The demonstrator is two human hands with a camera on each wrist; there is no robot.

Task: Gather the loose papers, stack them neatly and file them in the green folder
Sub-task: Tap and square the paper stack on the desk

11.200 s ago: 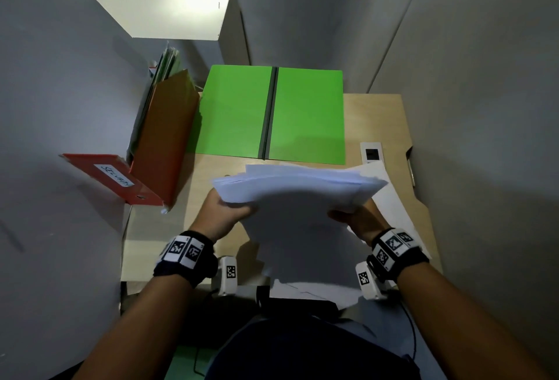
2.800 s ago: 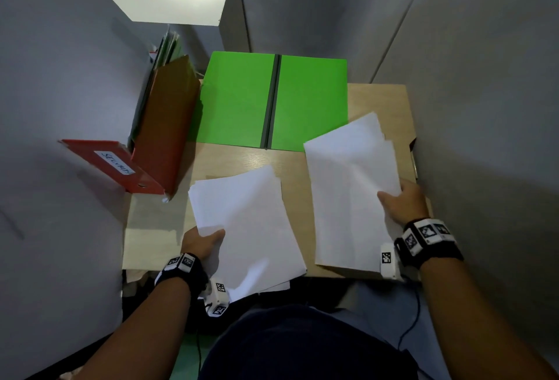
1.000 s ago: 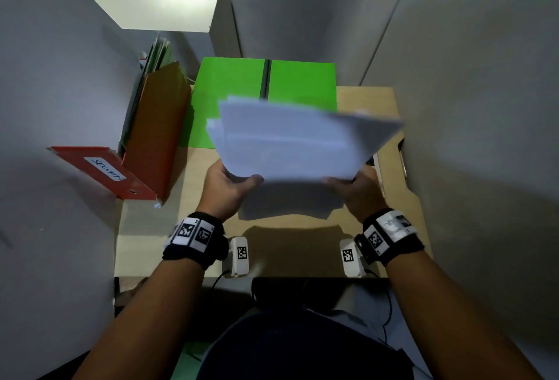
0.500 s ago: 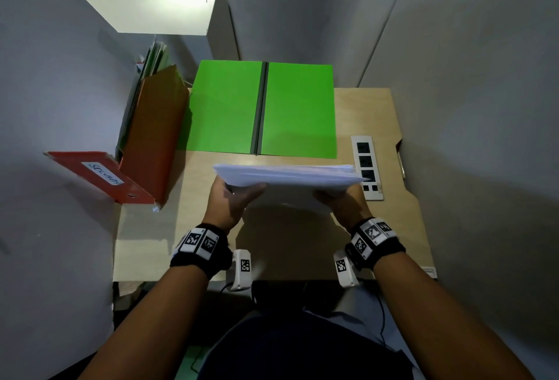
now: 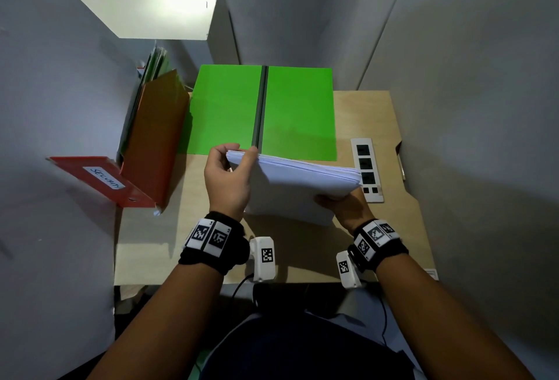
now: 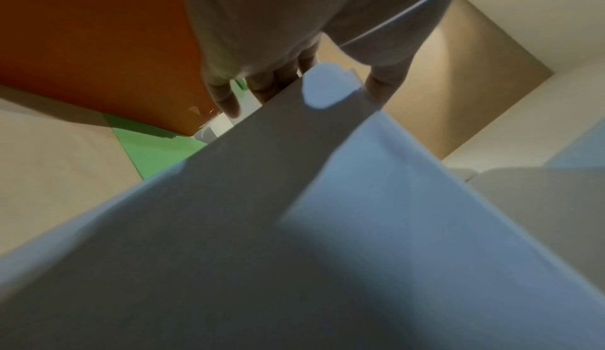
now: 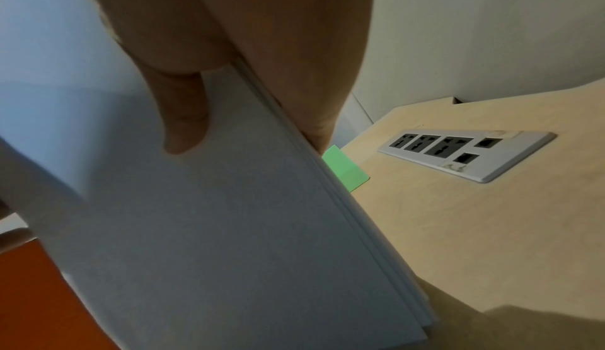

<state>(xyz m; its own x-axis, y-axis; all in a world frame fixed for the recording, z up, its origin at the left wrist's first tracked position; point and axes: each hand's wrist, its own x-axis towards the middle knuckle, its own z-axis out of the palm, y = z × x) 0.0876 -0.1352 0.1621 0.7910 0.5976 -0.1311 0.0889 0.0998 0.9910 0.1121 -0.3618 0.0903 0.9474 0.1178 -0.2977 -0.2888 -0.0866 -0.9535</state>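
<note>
Both hands closed on one stack of papers (image 5: 298, 186), held tilted above the worktop (image 5: 372, 113), clear of its surface. Left hand (image 5: 227, 181) wrapped over the stack's left end, thumb on the near face and fingers (image 6: 226, 96) curled round the far edge, as seen from the left wrist. Right hand (image 5: 344, 207) under the right near corner, thumb (image 7: 183, 122) pressed flat on the white sheet and the remaining fingers against the other face, pinching the layered edge between them. Starting at the far left: a red box file (image 5: 99, 180) lying open against the grey wall, with a handwritten white label (image 5: 104, 178) on its spine and its orange-brown flap raised. Behind that, a few green folders (image 5: 155, 63) standing upright in the corner. Further along, the green folder (image 5: 263, 110) lying open and flat at the back of the worktop, dark spine down the middle, both leaves bare, just beyond the top edge of the held stack. To the right, a white socket strip (image 5: 367, 168) set into the wood, its near end partly hidden by the corner of the papers. Above all this, a pale shelf (image 5: 145, 7) jutting from the wall. Black wristbands with square printed markers on both forearms.
</note>
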